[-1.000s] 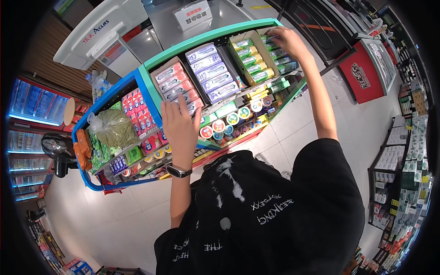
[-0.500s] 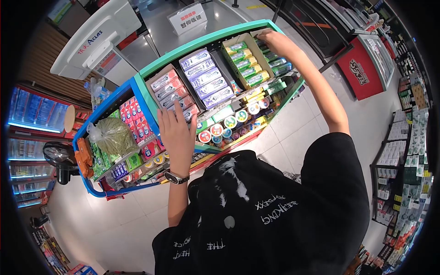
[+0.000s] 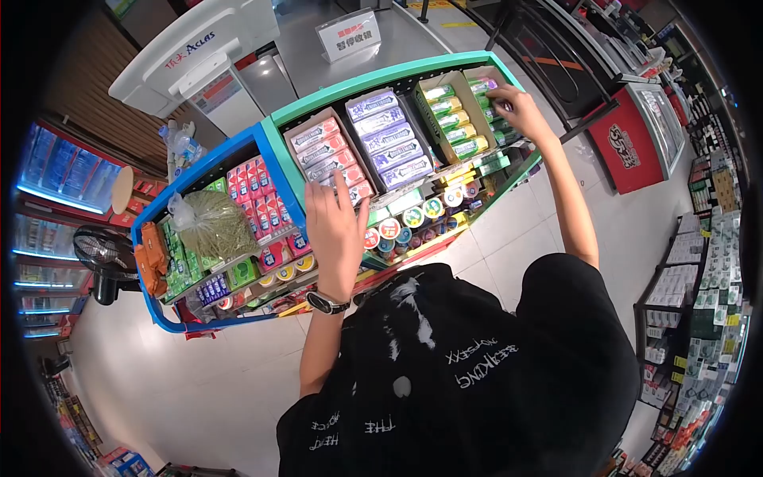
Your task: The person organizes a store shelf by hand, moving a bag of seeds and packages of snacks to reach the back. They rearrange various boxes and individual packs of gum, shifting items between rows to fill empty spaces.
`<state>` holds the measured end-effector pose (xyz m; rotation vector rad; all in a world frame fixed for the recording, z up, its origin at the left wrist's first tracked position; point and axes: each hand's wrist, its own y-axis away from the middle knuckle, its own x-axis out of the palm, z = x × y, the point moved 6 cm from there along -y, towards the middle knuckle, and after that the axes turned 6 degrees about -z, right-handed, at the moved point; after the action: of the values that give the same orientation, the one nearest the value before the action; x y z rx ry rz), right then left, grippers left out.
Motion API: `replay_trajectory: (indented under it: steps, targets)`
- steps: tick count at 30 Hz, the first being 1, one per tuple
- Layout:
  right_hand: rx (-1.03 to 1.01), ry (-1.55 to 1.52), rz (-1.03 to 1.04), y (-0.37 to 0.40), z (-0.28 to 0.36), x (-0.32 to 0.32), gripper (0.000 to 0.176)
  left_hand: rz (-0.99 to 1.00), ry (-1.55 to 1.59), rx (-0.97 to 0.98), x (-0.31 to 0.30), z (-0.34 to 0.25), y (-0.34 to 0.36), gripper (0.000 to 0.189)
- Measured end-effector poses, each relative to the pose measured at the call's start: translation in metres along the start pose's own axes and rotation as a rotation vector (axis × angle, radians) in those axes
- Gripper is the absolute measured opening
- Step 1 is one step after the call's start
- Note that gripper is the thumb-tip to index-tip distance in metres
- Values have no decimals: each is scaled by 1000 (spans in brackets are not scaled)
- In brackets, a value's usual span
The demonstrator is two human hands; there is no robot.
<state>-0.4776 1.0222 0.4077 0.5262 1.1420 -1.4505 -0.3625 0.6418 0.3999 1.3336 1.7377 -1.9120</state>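
Note:
My left hand (image 3: 337, 230), with a watch on its wrist, lies with spread fingers at the front edge of the green-rimmed display (image 3: 381, 75), beside the pink gum packs (image 3: 322, 145). My right hand (image 3: 520, 115) is over the rightmost compartment, its fingers bent at the dark green packs (image 3: 499, 126). A purple-and-green pack (image 3: 482, 84) lies just behind those fingertips. Whether the fingers hold a pack is hidden. Between the hands stand purple gum packs (image 3: 391, 139) and a carton of yellow-green packs (image 3: 453, 119).
The blue-rimmed display (image 3: 199, 168) at left holds red packs (image 3: 261, 195), a bag of green grains (image 3: 216, 226) and an orange item (image 3: 150, 258). Round tubs (image 3: 413, 216) line the lower front. Behind is a counter sign (image 3: 350, 36); a red freezer (image 3: 628, 139) stands right.
The display appears shifted right and slightly down in view. My right hand has moved forward from the back edge of the rightmost compartment, showing the purple-and-green pack.

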Motion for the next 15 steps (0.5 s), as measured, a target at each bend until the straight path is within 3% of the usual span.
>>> replay_trajectory:
  steps: [4,7,12,15]
  targets:
    - [-96,100,-177,17,14,1,35,34,13,0,0,3,1,57]
    - [-178,296,-81,7,20,3,36,44,-9,-23,1,4,3,59]
    - [-83,155,78,-4,7,-4,35,-12,-51,-103,2,6,3,56]
    - [-190,251,97,-7,9,-7,40,-54,-24,-151,-3,4,0,53]
